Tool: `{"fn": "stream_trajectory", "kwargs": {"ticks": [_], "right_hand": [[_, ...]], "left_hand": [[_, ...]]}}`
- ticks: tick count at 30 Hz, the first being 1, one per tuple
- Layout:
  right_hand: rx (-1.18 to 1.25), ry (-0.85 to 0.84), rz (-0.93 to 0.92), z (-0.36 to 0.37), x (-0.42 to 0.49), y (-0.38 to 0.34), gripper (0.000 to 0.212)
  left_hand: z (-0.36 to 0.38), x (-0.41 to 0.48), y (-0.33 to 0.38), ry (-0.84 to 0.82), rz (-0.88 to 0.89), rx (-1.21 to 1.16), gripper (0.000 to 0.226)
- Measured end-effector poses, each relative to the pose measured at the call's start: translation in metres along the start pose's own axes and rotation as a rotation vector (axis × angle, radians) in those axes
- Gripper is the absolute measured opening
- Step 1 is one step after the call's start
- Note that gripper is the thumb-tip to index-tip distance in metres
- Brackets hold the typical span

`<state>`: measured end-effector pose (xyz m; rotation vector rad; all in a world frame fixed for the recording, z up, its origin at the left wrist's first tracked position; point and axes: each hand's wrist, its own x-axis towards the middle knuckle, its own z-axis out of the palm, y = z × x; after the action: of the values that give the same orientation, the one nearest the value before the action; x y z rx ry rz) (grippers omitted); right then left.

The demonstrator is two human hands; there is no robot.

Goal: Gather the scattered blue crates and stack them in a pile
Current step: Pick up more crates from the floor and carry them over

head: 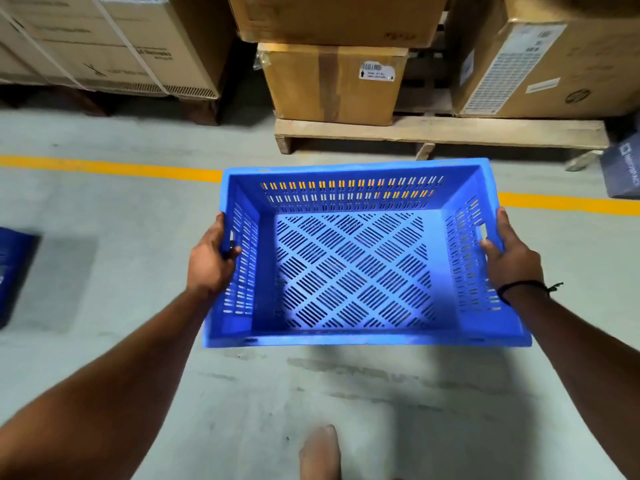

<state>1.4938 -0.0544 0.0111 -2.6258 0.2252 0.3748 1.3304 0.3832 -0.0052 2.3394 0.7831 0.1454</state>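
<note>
I hold the blue crate (353, 258) up over the floor, dead centre. My left hand (211, 261) grips at nine o'clock, my right hand (512, 258) at three. It's empty, stiff, probably light.

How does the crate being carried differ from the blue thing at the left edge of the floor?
The carried crate is held off the floor by the left hand and right hand, one on each short side; the blue thing at the left edge lies on the floor, untouched. The carried crate shows whole, empty, bright blue; the other is cut off by the frame and darker. Both are blue; whether the second is a crate is unclear.
</note>
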Motion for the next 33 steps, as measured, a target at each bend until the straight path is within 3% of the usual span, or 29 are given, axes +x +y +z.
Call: {"fn": "stream_trajectory", "kwargs": {"ticks": [5,11,16,21,24,27,29,33], "right_hand": [[0.024,0.056,0.024,0.007,-0.028,0.015,0.060],[-0.001,0.046,0.039,-0.001,-0.012,0.014,0.062],[-0.015,0.061,0.016,0.001,-0.016,0.017,0.060],[-0.003,0.047,-0.025,0.001,-0.019,0.016,0.061],[-0.242,0.133,-0.191,0.004,-0.027,0.025,0.066],[-0.599,0.059,-0.411,0.010,-0.031,0.035,0.076],[-0.645,0.091,-0.485,0.013,-0.029,0.036,0.080],[-0.577,0.076,-0.460,0.017,-0.032,0.035,0.082]], "left_hand": [[-0.004,0.033,0.007,-0.100,0.063,0.004,0.068],[0.006,0.011,0.007,-0.059,0.067,-0.056,0.069],[0.004,0.020,0.011,-0.020,0.092,0.020,0.066],[-0.001,0.019,0.013,-0.128,0.113,0.121,0.075],[-0.004,-0.002,0.010,-0.209,0.210,0.278,0.083],[-0.002,-0.031,0.000,-0.262,0.289,0.521,0.097],[0.004,-0.031,-0.002,-0.236,0.301,0.597,0.098],[0.002,-0.016,0.008,-0.231,0.276,0.634,0.089]]}}
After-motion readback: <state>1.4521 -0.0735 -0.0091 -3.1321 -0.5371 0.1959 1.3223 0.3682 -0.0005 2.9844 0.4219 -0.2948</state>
